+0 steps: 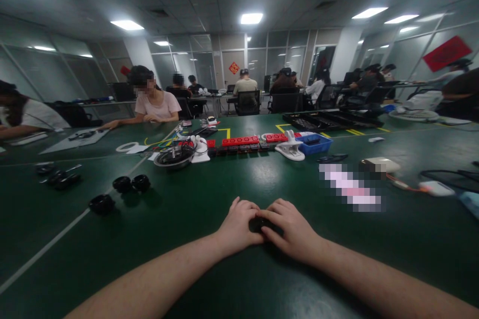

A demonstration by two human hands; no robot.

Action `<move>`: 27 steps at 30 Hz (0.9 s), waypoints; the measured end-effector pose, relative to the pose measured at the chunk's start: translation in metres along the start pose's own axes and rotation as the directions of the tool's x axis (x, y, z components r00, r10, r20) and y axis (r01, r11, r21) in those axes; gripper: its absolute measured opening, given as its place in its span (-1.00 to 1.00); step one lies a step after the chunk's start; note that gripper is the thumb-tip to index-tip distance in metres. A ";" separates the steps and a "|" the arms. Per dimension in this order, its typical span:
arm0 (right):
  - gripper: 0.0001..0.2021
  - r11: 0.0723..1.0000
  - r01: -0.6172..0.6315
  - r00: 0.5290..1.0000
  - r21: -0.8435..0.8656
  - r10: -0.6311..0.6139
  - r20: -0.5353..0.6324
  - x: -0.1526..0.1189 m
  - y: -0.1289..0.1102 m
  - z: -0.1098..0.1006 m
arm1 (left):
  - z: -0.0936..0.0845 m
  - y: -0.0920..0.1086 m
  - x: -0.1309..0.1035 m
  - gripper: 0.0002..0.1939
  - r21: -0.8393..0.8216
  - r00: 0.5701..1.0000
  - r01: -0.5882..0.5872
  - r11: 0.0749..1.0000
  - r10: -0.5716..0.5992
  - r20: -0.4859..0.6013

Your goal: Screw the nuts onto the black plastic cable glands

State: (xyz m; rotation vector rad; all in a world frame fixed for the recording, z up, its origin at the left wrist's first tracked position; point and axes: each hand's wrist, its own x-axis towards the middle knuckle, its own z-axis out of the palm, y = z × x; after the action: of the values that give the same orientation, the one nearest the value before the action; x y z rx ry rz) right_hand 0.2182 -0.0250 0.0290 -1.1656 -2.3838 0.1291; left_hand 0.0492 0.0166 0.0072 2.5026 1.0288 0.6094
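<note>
My left hand (239, 224) and my right hand (294, 232) meet low over the green table in front of me, fingertips together. Between them is a small black part (259, 224), mostly hidden by curled fingers and thumbs; its exact kind I cannot make out. To the left stand three black, round, cup-like parts: one nearer (102, 204) and a pair, the left one (121, 184) beside the right one (141, 183). Farther left lie several black pieces (60, 178) with thin metal rods.
Across the green table (179, 209) runs a row of red and black blocks (240, 141), between a metal bowl (174, 157) and a white clip-like stand (291, 149). Behind that stand is a blue bin (316, 143). Cables and a white box (436, 188) lie right. Other people sit beyond.
</note>
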 end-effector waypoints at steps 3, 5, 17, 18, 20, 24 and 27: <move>-0.73 1.000 -0.021 1.000 0.017 0.021 -0.010 -0.001 0.000 0.001 | 0.000 0.000 -0.001 -0.63 0.005 1.000 0.004 1.000 -0.004 -0.002; -0.72 0.999 -0.039 0.999 0.034 0.040 -0.022 -0.002 -0.001 0.001 | 0.000 0.000 0.000 -0.65 0.007 1.000 0.018 1.000 -0.018 -0.008; -0.76 0.999 -0.020 0.999 0.032 0.021 -0.032 -0.002 -0.003 -0.001 | -0.001 0.001 0.001 -0.66 -0.006 0.999 0.032 0.999 -0.032 0.005; -0.75 0.999 -0.015 0.999 0.029 0.016 -0.043 -0.002 -0.003 -0.001 | -0.001 0.002 0.001 -0.66 -0.007 0.999 0.033 0.999 -0.033 0.006; -0.73 1.000 -0.009 0.998 0.019 0.010 -0.055 -0.003 -0.003 -0.001 | -0.001 0.002 0.000 -0.66 -0.006 0.999 0.033 0.999 -0.033 0.012; -0.72 1.000 0.000 0.998 0.006 0.000 -0.058 -0.004 -0.002 -0.001 | -0.002 0.002 0.001 -0.64 0.003 1.000 0.025 1.000 -0.025 0.013; -0.72 1.000 0.000 0.999 -0.007 -0.001 -0.052 -0.004 -0.004 -0.002 | -0.002 0.002 0.001 -0.65 0.000 1.000 0.026 1.000 -0.026 0.018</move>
State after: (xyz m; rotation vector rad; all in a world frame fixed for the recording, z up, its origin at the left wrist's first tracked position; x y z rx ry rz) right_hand 0.2182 -0.0304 0.0303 -1.1576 -2.3414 0.0891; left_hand 0.0500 0.0169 0.0099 2.4867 1.0528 0.5789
